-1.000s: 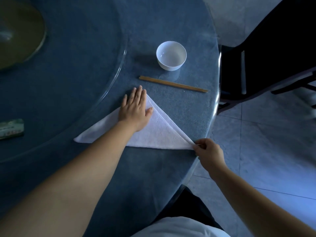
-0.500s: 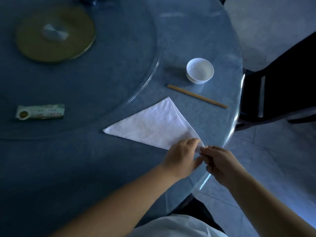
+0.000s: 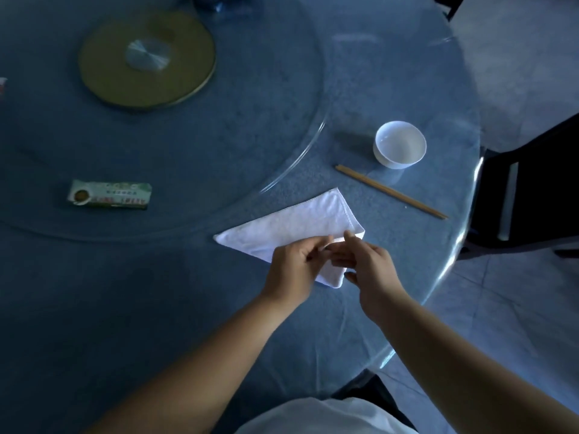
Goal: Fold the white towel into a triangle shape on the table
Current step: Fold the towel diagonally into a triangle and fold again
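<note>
The white towel (image 3: 297, 223) lies folded in a triangle on the blue round table (image 3: 188, 292), near its right edge. Its right corner is lifted and curled back over the cloth. My left hand (image 3: 294, 267) pinches that lifted corner from the left. My right hand (image 3: 366, 264) holds the same fold from the right, index finger pointing up at the cloth's edge. Both hands cover the near part of the towel.
A white bowl (image 3: 400, 148) and a pair of wooden chopsticks (image 3: 391, 192) lie just beyond the towel. A glass turntable (image 3: 300, 151) carries a gold disc (image 3: 147, 61) and a small green packet (image 3: 109, 198). A dark chair (image 3: 532, 189) stands at the right.
My left hand left the towel's top and came down to the right corner beside my right hand. Together they have lifted that corner and drawn it leftward over the towel.
</note>
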